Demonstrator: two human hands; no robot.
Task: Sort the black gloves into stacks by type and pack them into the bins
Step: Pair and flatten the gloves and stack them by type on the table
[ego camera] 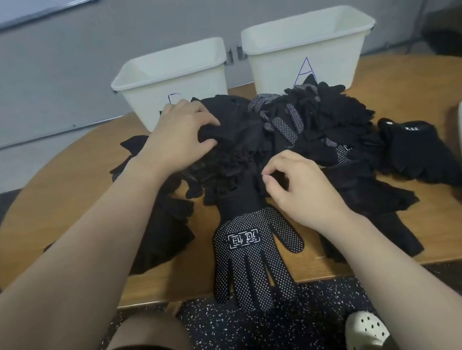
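Left hand is clutching black fabric atop the glove pile, mid-table, in front of two white bins. Right hand is pinching, thumb w/ forefinger, probably the cuff of a dotted glove lying palm-up, fingers hanging over the table edge.

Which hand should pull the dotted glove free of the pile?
Right. The right hand already pinches at the cuff of the white-dotted black knit glove; the left hand is busy gripping the black glove pile farther back.

The left hand hides the left bin's letter.
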